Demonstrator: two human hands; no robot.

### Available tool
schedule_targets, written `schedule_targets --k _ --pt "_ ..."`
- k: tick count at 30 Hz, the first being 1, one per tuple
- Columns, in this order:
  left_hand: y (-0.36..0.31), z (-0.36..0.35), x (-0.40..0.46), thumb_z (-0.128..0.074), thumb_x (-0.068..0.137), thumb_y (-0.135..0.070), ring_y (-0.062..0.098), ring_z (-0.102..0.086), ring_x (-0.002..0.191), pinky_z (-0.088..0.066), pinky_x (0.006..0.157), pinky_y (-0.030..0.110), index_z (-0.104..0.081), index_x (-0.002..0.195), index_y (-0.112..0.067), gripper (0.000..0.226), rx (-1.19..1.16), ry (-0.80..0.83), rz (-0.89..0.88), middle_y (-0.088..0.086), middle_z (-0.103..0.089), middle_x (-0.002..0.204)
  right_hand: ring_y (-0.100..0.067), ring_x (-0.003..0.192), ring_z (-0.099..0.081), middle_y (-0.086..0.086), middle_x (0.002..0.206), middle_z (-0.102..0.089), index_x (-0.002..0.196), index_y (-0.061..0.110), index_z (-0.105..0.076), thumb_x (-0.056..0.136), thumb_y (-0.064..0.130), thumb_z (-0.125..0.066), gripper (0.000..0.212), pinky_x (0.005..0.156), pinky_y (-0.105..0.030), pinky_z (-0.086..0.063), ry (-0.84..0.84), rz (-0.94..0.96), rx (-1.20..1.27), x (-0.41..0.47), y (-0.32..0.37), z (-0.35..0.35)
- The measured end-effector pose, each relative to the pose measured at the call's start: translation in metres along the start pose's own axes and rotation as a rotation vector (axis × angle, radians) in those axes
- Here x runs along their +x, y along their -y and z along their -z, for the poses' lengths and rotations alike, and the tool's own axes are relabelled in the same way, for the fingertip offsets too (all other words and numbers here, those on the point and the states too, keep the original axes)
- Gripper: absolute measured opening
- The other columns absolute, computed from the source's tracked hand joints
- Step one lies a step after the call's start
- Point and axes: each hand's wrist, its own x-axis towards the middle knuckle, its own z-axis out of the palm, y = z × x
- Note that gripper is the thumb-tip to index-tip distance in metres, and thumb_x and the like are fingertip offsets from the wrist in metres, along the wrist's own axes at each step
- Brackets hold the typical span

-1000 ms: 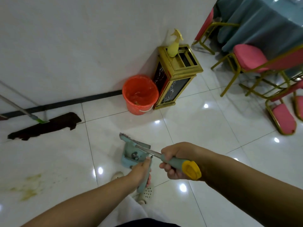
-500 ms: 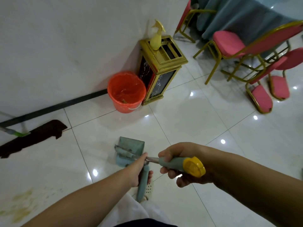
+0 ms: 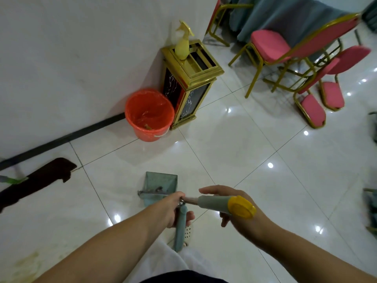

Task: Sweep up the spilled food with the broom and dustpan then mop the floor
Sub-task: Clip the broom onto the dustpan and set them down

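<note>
Glossy white floor tiles (image 3: 234, 152) are still carrying a yellowish food smear (image 3: 26, 262) at far left, so mopping looks undone; the mop (image 3: 38, 180) is lying by the wall. Centre, the dustpan (image 3: 160, 185) is hanging over the floor, and the left hand (image 3: 173, 209) is gripping its handle. The right hand (image 3: 234, 211), fingers loosening, is supporting the broom handle (image 3: 218, 203). Sweeping seems finished, with the orange bucket (image 3: 150, 115) just ahead.

teal dustpan (image 3: 161, 181) upright, dark mop (image 3: 36, 180) flat
</note>
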Motion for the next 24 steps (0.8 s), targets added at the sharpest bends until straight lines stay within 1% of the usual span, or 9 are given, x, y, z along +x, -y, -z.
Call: schedule_targets --k 3,7,11,13,15,17,20,22,24 --pt "-0.001 0.002 -0.002 -0.055 0.085 -0.029 0.027 -0.067 0.046 -0.058 0.059 0.035 -0.056 0.108 -0.004 0.034 0.024 0.000 -0.005 0.019 -0.068 0.070 -0.007 0.081 -0.058 0.023 0.106 -0.058 0.112 0.044 -0.060 0.078 0.015 -0.057 0.045 0.074 -0.031 -0.053 -0.125 0.101 -0.253 -0.005 -0.014 -0.012" --pt "-0.002 0.004 -0.001 -0.050 0.088 -0.024 0.026 -0.066 0.040 -0.055 0.055 0.035 -0.054 0.107 -0.002 0.029 0.070 -0.006 0.004 0.016 -0.065 0.050 0.005 0.103 -0.051 0.033 0.105 -0.047 0.101 0.067 -0.047 0.069 0.062 -0.049 0.032 0.081 -0.007 -0.045 -0.165 0.224 -0.353 0.008 -0.026 -0.026" --pt "-0.003 0.004 0.002 -0.050 0.087 -0.027 0.029 -0.072 0.056 -0.058 0.057 0.037 -0.056 0.111 -0.003 0.034 0.098 0.004 0.005 0.015 -0.069 0.056 0.016 0.097 -0.052 0.047 0.100 -0.050 0.096 0.056 -0.049 0.080 0.049 -0.062 0.022 0.079 -0.004 -0.042 -0.227 0.289 -0.333 0.019 -0.029 -0.032" --pt "-0.008 0.003 0.003 -0.050 0.089 -0.034 0.029 -0.073 0.064 -0.060 0.062 0.037 -0.057 0.113 -0.002 0.041 0.117 0.017 0.001 0.018 -0.073 0.069 0.013 0.090 -0.054 0.048 0.093 -0.051 0.096 0.043 -0.059 0.082 0.043 -0.059 0.015 0.078 -0.014 -0.047 -0.261 0.297 -0.349 0.026 -0.028 -0.030" --pt "-0.016 -0.002 0.003 -0.046 0.091 -0.042 0.029 -0.074 0.069 -0.060 0.065 0.036 -0.057 0.117 -0.001 0.051 0.118 0.063 -0.010 0.021 -0.074 0.084 0.000 0.087 -0.058 0.041 0.085 -0.050 0.101 0.028 -0.066 0.082 0.048 -0.053 0.030 0.077 -0.027 -0.052 -0.311 0.326 -0.380 0.031 -0.021 -0.024" --pt "-0.027 -0.007 0.000 -0.039 0.093 -0.054 0.030 -0.074 0.071 -0.059 0.068 0.036 -0.057 0.119 -0.001 0.061 0.103 0.098 -0.031 0.021 -0.074 0.089 -0.012 0.088 -0.062 0.032 0.089 -0.053 0.103 0.021 -0.067 0.085 0.042 -0.056 0.031 0.077 -0.035 -0.054 -0.358 0.361 -0.419 0.039 -0.016 -0.016" --pt "-0.044 -0.014 -0.003 -0.028 0.093 -0.063 0.030 -0.073 0.083 -0.058 0.074 0.037 -0.056 0.117 -0.006 0.068 0.077 0.162 -0.078 0.018 -0.073 0.093 -0.019 0.093 -0.063 0.006 0.099 -0.065 0.107 0.016 -0.067 0.091 0.029 -0.060 0.022 0.081 -0.036 -0.053 -0.391 0.361 -0.497 0.055 -0.012 0.003" --pt "-0.056 -0.019 -0.012 -0.023 0.094 -0.061 0.029 -0.066 0.095 -0.053 0.082 0.036 -0.057 0.110 -0.010 0.064 0.121 0.208 -0.122 0.014 -0.069 0.099 -0.019 0.091 -0.063 0.002 0.102 -0.067 0.108 0.015 -0.066 0.092 0.029 -0.060 0.022 0.080 -0.034 -0.054 -0.384 0.363 -0.538 0.066 -0.009 0.019" --pt "-0.069 -0.025 -0.022 -0.025 0.097 -0.054 0.026 -0.060 0.094 -0.048 0.081 0.033 -0.058 0.104 -0.010 0.054 0.181 0.192 -0.175 0.013 -0.063 0.102 -0.019 0.087 -0.063 0.002 0.099 -0.067 0.108 0.015 -0.066 0.091 0.029 -0.060 0.022 0.078 -0.032 -0.054 -0.377 0.375 -0.573 0.078 -0.006 0.038"
